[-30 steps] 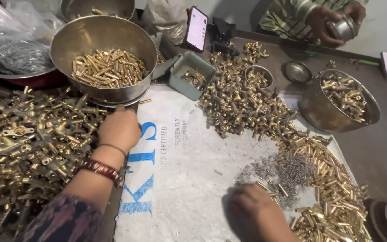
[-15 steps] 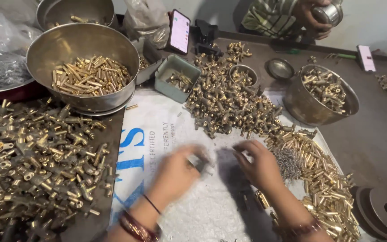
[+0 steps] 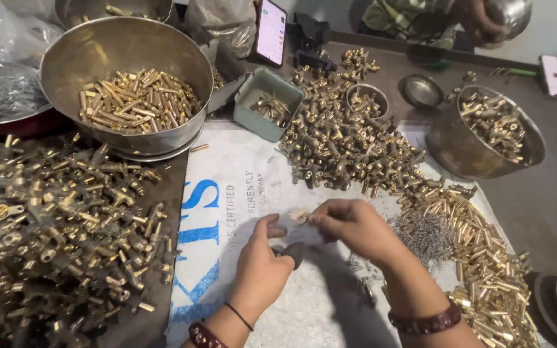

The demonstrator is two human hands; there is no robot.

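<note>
Brass fitting [image 3: 299, 215] pinched in the right hand [image 3: 356, 227] fingers, left hand [image 3: 262, 270] fingers curled half-open beside it over the white sack [image 3: 240, 193].

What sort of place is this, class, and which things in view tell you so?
Probably a small workshop bench for assembling brass fittings: heaps of brass parts, a steel bowl of brass pins, and both hands, left hand and right hand, pinching a small brass piece.

The small brass piece [image 3: 299, 215] pinched at the right hand [image 3: 353, 227] is too small and blurred to identify — its shape cannot be told. The left hand [image 3: 260, 270] covers a dark object [image 3: 293, 252], only partly visible, and the brass pile [image 3: 53, 238] runs off the left edge.
</note>
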